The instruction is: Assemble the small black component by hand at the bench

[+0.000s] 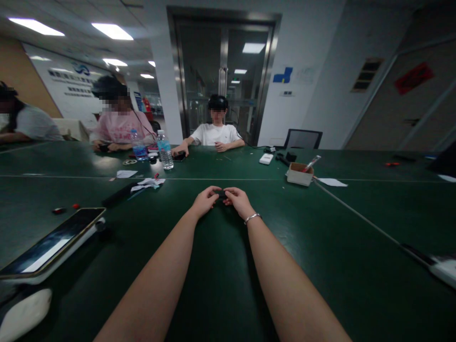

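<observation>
Both arms reach forward over the dark green table (pixel 221 266). Between my fingertips is a small black object (pixel 222 194), too small and dark for me to name its kind. My left hand (pixel 206 201) pinches its left end with thumb and fingers. On the right end, my right hand (pixel 239 200) grips it in the same way, a silver bracelet (pixel 252 218) around that wrist. The fingers partly cover the object, which is held at or just above the tabletop.
A phone (pixel 57 240) lies on a white block at left, near a white mouse-like object (pixel 26 313). Two water bottles (pixel 165 151), crumpled paper (pixel 147 184) and a small box (pixel 299 174) stand farther off. Several people sit opposite, one in a white shirt (pixel 215 135).
</observation>
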A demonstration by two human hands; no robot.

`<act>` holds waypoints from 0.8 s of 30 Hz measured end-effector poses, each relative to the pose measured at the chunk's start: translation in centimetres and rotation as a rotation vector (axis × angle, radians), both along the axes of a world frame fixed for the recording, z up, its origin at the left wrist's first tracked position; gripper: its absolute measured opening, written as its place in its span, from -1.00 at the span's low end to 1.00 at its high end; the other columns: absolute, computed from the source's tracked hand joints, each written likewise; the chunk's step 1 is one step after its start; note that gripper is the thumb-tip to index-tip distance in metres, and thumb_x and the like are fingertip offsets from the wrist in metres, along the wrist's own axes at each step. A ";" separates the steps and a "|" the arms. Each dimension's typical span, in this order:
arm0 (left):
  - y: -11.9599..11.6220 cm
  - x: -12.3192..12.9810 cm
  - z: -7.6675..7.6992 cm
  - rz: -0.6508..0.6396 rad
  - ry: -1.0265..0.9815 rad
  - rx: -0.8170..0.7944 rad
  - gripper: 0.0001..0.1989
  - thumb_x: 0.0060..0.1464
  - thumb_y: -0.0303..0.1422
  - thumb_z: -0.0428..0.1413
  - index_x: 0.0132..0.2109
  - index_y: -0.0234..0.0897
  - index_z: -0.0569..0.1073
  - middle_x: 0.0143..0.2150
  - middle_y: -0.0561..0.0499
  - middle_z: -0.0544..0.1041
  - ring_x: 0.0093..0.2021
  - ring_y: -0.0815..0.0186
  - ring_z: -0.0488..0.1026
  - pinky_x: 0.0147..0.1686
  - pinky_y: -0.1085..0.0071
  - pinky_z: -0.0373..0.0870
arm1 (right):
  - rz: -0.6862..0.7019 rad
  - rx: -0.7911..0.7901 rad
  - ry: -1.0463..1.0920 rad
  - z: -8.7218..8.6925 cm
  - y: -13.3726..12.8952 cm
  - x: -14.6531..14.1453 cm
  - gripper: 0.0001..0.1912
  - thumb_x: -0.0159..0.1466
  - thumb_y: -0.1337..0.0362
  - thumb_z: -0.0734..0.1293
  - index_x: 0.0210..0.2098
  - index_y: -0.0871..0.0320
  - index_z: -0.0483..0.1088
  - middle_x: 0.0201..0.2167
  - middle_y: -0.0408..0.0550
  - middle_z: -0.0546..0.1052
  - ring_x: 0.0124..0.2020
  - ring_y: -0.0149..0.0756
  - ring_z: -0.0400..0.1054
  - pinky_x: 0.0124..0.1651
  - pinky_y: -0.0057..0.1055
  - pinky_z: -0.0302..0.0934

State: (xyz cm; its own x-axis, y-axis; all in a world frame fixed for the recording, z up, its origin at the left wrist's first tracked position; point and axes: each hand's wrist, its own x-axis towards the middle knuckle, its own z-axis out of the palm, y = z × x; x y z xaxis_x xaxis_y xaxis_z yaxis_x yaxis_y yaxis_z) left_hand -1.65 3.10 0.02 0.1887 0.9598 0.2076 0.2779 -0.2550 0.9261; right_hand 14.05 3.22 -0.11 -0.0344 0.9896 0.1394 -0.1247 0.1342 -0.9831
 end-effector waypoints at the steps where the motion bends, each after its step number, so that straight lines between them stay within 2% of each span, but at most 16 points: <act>1: 0.0 0.0 0.0 0.005 0.003 -0.005 -0.69 0.12 -0.25 0.00 -0.02 -0.23 0.43 -0.47 0.08 0.37 -0.56 0.47 0.28 -0.62 0.60 0.21 | 0.002 -0.002 -0.001 0.0 0.0 0.0 -0.91 0.15 0.42 0.36 -0.31 0.26 0.43 -0.58 -0.16 0.48 -0.63 -0.50 0.38 -0.57 -0.60 0.29; 7: 0.1 0.0 -0.2 0.067 0.023 -0.011 -0.66 0.13 -0.24 -0.02 0.01 -0.24 0.41 -0.44 0.06 0.40 -0.54 0.46 0.29 -0.62 0.59 0.19 | 0.008 0.004 -0.010 -0.1 0.1 0.0 -0.93 0.17 0.45 0.34 -0.32 0.24 0.43 -0.60 -0.18 0.47 -0.63 -0.51 0.38 -0.58 -0.62 0.29; 10: 0.0 0.1 -0.1 0.051 0.034 -0.018 -0.67 0.15 -0.24 -0.06 -0.04 -0.29 0.44 -0.51 0.07 0.37 -0.58 0.46 0.24 -0.63 0.58 0.15 | 0.013 0.005 -0.009 -0.2 0.1 0.1 -0.92 0.17 0.46 0.33 -0.31 0.25 0.43 -0.60 -0.18 0.47 -0.63 -0.51 0.38 -0.57 -0.62 0.30; 13: -0.1 0.1 0.1 0.045 0.009 -0.017 -0.69 0.11 -0.29 -0.01 -0.05 -0.31 0.45 -0.50 0.06 0.41 -0.57 0.46 0.26 -0.61 0.58 0.14 | 0.000 0.007 -0.016 -0.3 0.2 0.1 -0.92 0.16 0.44 0.34 -0.31 0.24 0.44 -0.58 -0.17 0.48 -0.61 -0.50 0.40 -0.57 -0.63 0.29; 18: 0.7 0.3 1.0 -0.009 -0.011 -0.110 -0.70 0.14 -0.29 -0.05 -0.11 -0.34 0.46 -0.62 0.12 0.31 -0.65 0.48 0.18 -0.66 0.59 0.07 | -0.013 0.004 0.000 -0.2 0.1 0.1 -0.92 0.16 0.44 0.35 -0.31 0.24 0.43 -0.59 -0.18 0.47 -0.61 -0.50 0.40 -0.56 -0.62 0.30; 21: 1.2 0.4 1.6 -0.026 -0.006 -0.226 -0.72 0.12 -0.33 -0.03 -0.09 -0.34 0.45 -0.57 0.09 0.37 -0.66 0.49 0.20 -0.70 0.59 0.05 | -0.034 -0.002 0.012 -0.1 0.0 0.1 -0.92 0.16 0.46 0.33 -0.32 0.24 0.42 -0.61 -0.19 0.46 -0.62 -0.51 0.39 -0.55 -0.62 0.31; 24: 1.2 0.4 1.4 0.025 -0.005 -0.209 -0.66 0.18 -0.28 -0.10 -0.02 -0.37 0.40 -0.59 0.07 0.39 -0.68 0.48 0.19 -0.71 0.59 0.05 | -0.035 -0.005 0.024 0.0 -0.1 0.1 -0.92 0.15 0.44 0.35 -0.32 0.24 0.42 -0.61 -0.19 0.45 -0.61 -0.50 0.40 -0.55 -0.61 0.32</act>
